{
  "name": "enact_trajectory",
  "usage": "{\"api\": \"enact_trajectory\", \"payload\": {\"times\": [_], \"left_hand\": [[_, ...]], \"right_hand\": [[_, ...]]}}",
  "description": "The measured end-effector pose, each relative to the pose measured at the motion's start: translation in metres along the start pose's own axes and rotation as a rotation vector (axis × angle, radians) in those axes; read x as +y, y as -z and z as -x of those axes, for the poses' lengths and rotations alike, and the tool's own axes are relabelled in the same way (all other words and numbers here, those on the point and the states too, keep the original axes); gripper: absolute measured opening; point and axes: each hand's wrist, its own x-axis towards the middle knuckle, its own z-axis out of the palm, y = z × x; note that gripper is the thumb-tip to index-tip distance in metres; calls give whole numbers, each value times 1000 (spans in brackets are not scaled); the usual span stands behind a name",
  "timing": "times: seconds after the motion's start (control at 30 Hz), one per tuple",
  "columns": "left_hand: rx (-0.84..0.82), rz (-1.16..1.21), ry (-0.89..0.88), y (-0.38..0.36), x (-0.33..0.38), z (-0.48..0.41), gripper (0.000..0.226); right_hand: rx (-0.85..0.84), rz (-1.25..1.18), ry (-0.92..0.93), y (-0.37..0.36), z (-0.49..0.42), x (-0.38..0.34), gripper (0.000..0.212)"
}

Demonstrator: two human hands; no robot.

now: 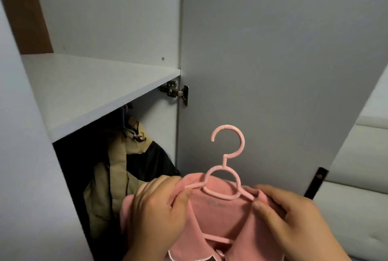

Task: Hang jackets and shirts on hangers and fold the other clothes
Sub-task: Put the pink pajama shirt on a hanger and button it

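A pink shirt (222, 214) with white piping hangs on a pink plastic hanger (227, 151), held up in front of the open wardrobe. My left hand (155, 212) grips the shirt's left shoulder over the hanger arm. The right shoulder is pinched between thumb and fingers of my right hand (294, 216). The hanger's hook points up, free of any rail. Inside the wardrobe a tan and dark jacket (117, 172) hangs on a blue hanger (123, 120).
A white shelf (90, 86) juts out above the dark hanging compartment. The grey wardrobe door (273, 61) stands open behind the hanger, with a hinge (175, 91) at its edge. A white padded surface (357, 197) lies at the right.
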Motion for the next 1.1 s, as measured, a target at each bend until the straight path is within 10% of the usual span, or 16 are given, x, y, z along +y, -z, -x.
{"api": "enact_trajectory", "payload": {"times": [0.23, 0.47, 0.63, 0.83, 1.1], "left_hand": [[244, 1, -44, -56, -60, 16, 28], [409, -101, -56, -91, -97, 45, 11], [396, -191, 66, -81, -88, 64, 28], [317, -291, 204, -41, -60, 70, 15], [615, -293, 208, -12, -55, 31, 25]], "right_hand": [[63, 81, 110, -76, -21, 26, 28], [22, 88, 171, -125, -24, 50, 86], [-1, 17, 332, -128, -14, 60, 13], [-97, -174, 445, -131, -21, 62, 28], [117, -193, 416, -124, -44, 47, 33]]}}
